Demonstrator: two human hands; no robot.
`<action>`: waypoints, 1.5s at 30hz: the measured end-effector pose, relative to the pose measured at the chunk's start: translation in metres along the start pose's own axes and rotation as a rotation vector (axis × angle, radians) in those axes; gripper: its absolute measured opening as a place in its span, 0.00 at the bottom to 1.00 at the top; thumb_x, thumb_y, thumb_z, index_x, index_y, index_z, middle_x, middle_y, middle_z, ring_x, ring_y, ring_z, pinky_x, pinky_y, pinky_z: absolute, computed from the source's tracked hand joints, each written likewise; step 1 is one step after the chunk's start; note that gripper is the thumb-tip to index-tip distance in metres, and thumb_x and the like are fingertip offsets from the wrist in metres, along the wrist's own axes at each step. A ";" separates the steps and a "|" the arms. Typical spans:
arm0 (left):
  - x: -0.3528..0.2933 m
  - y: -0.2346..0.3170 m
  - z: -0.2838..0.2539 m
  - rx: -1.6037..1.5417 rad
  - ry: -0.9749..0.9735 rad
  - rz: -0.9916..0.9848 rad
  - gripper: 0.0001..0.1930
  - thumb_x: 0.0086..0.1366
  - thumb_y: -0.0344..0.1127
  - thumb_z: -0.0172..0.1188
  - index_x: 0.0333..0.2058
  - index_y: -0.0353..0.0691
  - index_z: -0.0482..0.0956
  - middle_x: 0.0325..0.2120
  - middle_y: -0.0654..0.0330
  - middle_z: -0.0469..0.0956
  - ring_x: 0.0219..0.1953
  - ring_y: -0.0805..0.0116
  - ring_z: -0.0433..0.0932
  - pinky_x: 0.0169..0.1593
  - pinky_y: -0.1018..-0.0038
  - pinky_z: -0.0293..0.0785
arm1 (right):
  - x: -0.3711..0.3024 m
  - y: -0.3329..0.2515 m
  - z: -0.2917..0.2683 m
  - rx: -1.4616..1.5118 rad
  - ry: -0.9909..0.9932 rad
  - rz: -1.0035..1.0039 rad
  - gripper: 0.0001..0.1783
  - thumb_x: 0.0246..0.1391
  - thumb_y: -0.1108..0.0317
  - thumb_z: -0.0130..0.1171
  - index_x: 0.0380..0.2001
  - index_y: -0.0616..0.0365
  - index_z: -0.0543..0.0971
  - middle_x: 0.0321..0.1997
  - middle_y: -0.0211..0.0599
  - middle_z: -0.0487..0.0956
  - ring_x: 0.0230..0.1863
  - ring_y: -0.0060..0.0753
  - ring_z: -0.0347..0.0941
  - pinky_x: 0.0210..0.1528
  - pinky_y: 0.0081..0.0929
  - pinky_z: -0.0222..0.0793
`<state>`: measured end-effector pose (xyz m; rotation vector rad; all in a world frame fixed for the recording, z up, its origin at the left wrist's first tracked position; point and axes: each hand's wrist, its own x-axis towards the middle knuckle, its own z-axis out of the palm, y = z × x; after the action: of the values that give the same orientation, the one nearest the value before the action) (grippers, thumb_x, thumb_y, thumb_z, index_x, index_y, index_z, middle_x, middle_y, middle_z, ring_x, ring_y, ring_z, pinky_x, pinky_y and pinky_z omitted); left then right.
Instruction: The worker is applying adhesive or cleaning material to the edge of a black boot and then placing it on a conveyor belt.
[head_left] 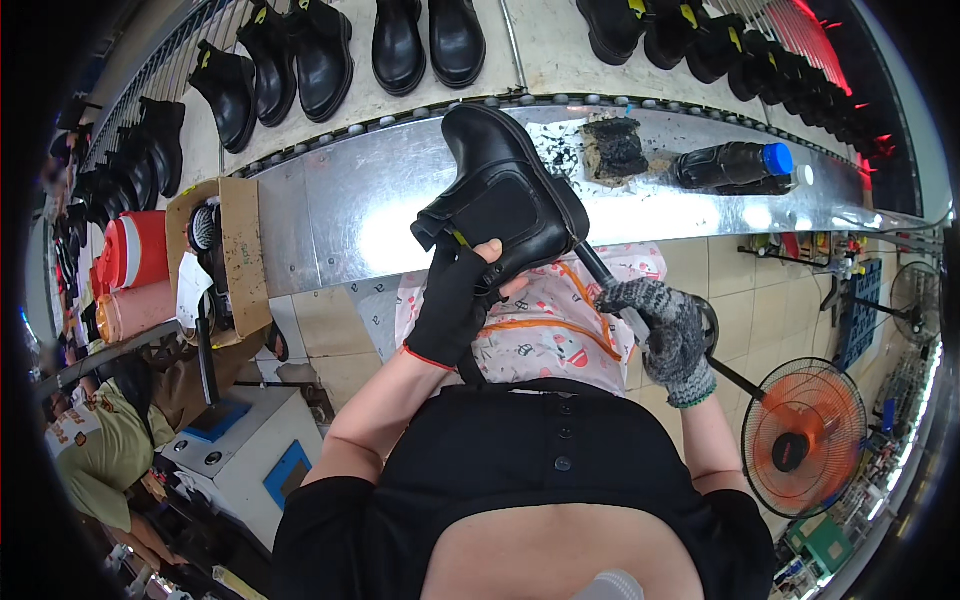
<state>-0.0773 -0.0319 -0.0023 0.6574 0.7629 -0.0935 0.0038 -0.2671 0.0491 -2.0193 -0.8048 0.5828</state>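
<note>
A black ankle boot [500,190] is held up tilted over the metal ledge, toe pointing away from me and sole toward the right. My left hand [450,300], in a black fingerless glove, is closed around the boot by its elastic side and shaft. In a grey knitted glove, my right hand [660,335] grips a slim rod-shaped tool [592,262] with a dark front part. Its tip meets the boot near the heel; the working end is too small to make out. My palm hides much of the handle.
On the stained metal ledge [350,215] lie a blackened sponge block [613,150] and a dark bottle with a blue cap [735,163]. More black boots [320,60] line the conveyor behind. A cardboard box [235,260] stands left; an orange fan [805,440] is at right.
</note>
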 end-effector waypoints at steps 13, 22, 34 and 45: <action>0.003 0.021 0.012 -0.243 -0.090 0.009 0.23 0.63 0.35 0.52 0.53 0.27 0.62 0.48 0.42 0.70 0.48 0.46 0.75 0.47 0.68 0.80 | -0.008 0.010 0.015 0.021 0.123 -0.100 0.32 0.58 0.42 0.39 0.34 0.60 0.80 0.34 0.41 0.81 0.39 0.42 0.77 0.43 0.34 0.71; 0.022 0.045 0.004 -0.157 -0.185 0.012 0.23 0.60 0.34 0.55 0.52 0.30 0.64 0.43 0.45 0.74 0.40 0.53 0.79 0.39 0.72 0.82 | 0.015 0.058 0.052 0.842 0.513 0.219 0.33 0.53 0.78 0.52 0.61 0.54 0.56 0.29 0.34 0.71 0.18 0.19 0.68 0.18 0.18 0.70; 0.260 0.124 0.095 0.482 -0.175 0.189 0.19 0.57 0.34 0.59 0.46 0.34 0.70 0.38 0.51 0.75 0.37 0.59 0.79 0.35 0.72 0.80 | 0.047 0.162 0.091 0.791 0.600 0.324 0.25 0.56 0.61 0.52 0.53 0.62 0.64 0.22 0.26 0.70 0.18 0.16 0.65 0.18 0.17 0.62; 0.370 0.101 0.153 1.051 0.167 0.661 0.47 0.51 0.51 0.63 0.60 0.30 0.49 0.36 0.48 0.75 0.28 0.61 0.78 0.30 0.72 0.74 | 0.049 0.186 0.101 0.606 0.550 0.445 0.20 0.57 0.63 0.50 0.51 0.58 0.67 0.22 0.28 0.71 0.18 0.18 0.66 0.21 0.19 0.63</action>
<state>0.3172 0.0155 -0.1157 1.9069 0.5824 0.1877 0.0307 -0.2549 -0.1664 -1.6514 0.1542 0.4097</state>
